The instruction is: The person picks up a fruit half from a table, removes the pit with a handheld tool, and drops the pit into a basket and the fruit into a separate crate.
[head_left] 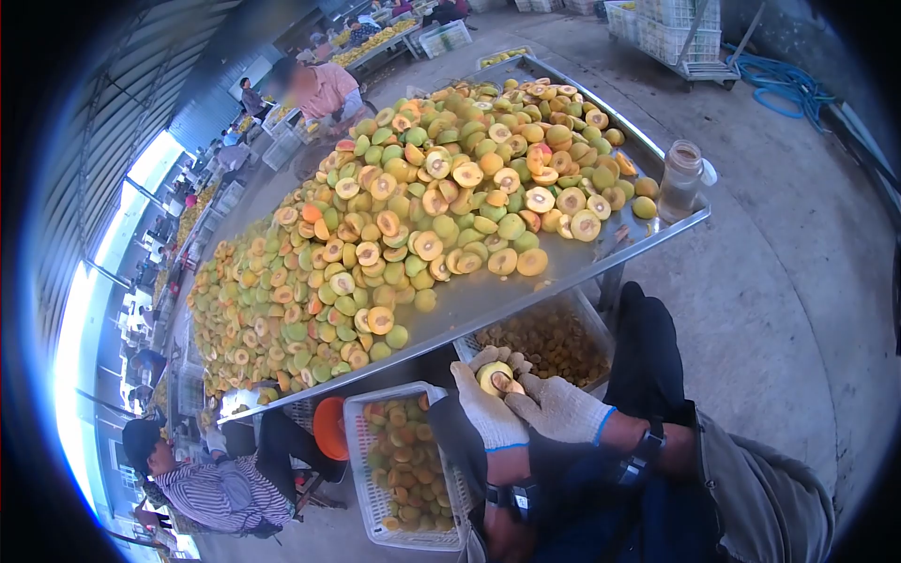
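Closest to the camera, both hands wear white knitted work gloves with blue cuffs and meet over the person's lap. The left hand cups a halved yellow peach with a brown stone in its cut face, fingers curled up behind it, while the right hand closes in from the other side, its fingertips pinching at the stone side of the fruit. Just below and to the left of the hands stands a white perforated plastic crate of pitted orange-yellow peach halves, and beside it an orange round plastic stool. Just beyond the hands, under the table edge, a second white plastic crate filled with brown peach stones sits near the person's dark-trousered knee. Above that runs a long grey metal sorting table, heaped with a big pile of green and yellow peaches, many cut open. At the table's right corner stands a clear glass jar with a lid. At the lower left a person in a striped shirt sits by the table; farther off, another person in a pink top works at its far end.
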`<action>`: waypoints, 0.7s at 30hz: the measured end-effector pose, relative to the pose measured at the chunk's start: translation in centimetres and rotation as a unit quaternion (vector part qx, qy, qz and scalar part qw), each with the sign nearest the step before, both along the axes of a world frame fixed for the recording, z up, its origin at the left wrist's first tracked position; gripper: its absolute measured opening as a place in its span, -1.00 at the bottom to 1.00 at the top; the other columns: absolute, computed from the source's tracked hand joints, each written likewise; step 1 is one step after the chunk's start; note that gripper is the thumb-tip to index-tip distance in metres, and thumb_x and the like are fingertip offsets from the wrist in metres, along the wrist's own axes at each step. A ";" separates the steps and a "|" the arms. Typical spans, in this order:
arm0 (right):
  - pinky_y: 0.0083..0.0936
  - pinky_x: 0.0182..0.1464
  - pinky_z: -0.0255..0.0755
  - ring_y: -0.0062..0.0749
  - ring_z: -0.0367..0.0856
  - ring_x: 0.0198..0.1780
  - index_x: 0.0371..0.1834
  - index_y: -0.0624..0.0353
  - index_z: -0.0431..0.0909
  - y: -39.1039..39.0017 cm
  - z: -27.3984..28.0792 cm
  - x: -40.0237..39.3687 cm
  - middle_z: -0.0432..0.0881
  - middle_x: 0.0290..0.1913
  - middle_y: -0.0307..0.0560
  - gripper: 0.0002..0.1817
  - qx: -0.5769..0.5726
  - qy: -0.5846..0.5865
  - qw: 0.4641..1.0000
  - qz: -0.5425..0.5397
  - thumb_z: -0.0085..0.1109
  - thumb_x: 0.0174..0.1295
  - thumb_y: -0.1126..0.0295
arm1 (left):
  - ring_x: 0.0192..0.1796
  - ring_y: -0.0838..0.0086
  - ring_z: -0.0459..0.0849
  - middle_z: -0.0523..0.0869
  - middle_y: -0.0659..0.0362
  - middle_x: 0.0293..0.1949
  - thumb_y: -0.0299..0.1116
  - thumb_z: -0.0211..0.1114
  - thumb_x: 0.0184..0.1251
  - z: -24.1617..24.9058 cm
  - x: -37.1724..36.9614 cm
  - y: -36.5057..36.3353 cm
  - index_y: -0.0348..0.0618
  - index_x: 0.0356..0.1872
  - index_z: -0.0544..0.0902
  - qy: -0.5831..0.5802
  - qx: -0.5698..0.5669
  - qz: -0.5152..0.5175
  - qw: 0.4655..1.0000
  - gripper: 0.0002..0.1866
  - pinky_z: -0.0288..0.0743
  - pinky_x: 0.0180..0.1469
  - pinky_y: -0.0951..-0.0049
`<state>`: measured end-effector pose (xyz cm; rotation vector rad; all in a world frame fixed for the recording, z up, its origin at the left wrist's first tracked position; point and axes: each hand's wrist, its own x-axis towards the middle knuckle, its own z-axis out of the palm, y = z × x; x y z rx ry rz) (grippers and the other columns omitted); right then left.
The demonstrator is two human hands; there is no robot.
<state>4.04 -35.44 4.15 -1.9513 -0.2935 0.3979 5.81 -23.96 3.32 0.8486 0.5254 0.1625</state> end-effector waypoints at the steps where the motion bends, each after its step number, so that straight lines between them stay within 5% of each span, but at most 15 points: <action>1: 0.20 -0.13 0.51 0.42 0.71 -0.20 0.24 0.38 0.48 0.1 0.2 0.0 0.71 -0.24 0.45 -0.46 0.000 -0.001 1.000 -0.001 -0.01 0.56 0.05 | -0.20 0.19 0.71 0.70 -0.04 -0.18 0.21 -0.08 0.71 0.2 -0.1 0.0 -0.32 -0.04 0.63 0.000 -0.001 -0.001 1.000 -0.34 0.69 -0.07 0.18; 7: 0.16 -0.08 0.50 0.40 0.71 -0.16 0.14 0.31 0.54 -0.1 -0.1 -0.2 0.71 -0.25 0.43 -0.52 0.019 0.021 0.999 0.018 -0.07 0.58 0.06 | -0.23 0.23 0.70 0.70 -0.06 -0.17 0.25 -0.06 0.68 0.2 -0.4 0.2 -0.35 0.01 0.63 -0.040 0.108 -0.036 0.993 -0.29 0.64 -0.07 0.26; 12: 0.14 -0.08 0.50 0.38 0.72 -0.15 0.08 0.32 0.63 -0.3 0.7 -0.5 0.71 -0.25 0.43 -0.49 0.011 0.056 0.998 0.017 -0.09 0.60 0.04 | -0.35 0.27 0.70 0.70 -0.02 -0.35 0.24 -0.03 0.67 -0.6 -0.5 0.9 -0.33 -0.13 0.63 -0.047 0.131 -0.054 0.989 -0.32 0.63 -0.26 0.33; 15: 0.12 -0.09 0.51 0.40 0.71 -0.18 0.02 0.35 0.66 -0.2 -1.4 -0.8 0.71 -0.24 0.43 -0.44 0.101 0.046 0.994 0.016 -0.09 0.61 0.00 | -0.39 0.28 0.69 0.70 0.00 -0.41 0.23 -0.03 0.67 0.2 -0.3 0.7 -0.30 -0.23 0.63 -0.052 0.136 -0.070 0.987 -0.32 0.61 -0.32 0.39; 18: -0.04 -0.24 0.56 0.19 0.74 -0.35 -0.04 0.34 0.67 -0.8 -1.4 -0.6 0.74 -0.34 0.28 -0.41 0.118 0.085 0.989 0.033 -0.09 0.61 -0.05 | -0.45 0.22 0.68 0.68 -0.04 -0.39 0.29 -0.02 0.65 0.0 -0.1 1.1 -0.29 -0.29 0.59 -0.052 0.058 -0.087 0.993 -0.29 0.64 -0.36 0.25; 20: -0.22 -0.41 0.54 -0.13 0.73 -0.48 -0.06 0.29 0.68 -1.1 -2.0 -0.3 0.72 -0.42 0.09 -0.42 0.126 0.266 0.954 0.060 -0.09 0.61 -0.08 | -0.46 0.21 0.67 0.68 -0.05 -0.40 0.31 -0.03 0.64 -0.1 0.1 0.7 -0.27 -0.30 0.59 -0.044 0.051 -0.064 0.996 -0.28 0.63 -0.37 0.25; 21: -0.22 -0.41 0.54 -0.13 0.73 -0.48 -0.06 0.29 0.68 -1.2 -2.0 -0.3 0.72 -0.42 0.09 -0.42 0.127 0.268 0.953 0.059 -0.09 0.61 -0.08 | -0.48 0.20 0.66 0.68 -0.05 -0.41 0.33 -0.04 0.63 -0.2 0.1 0.3 -0.25 -0.32 0.59 -0.034 0.043 -0.040 0.998 -0.27 0.61 -0.39 0.26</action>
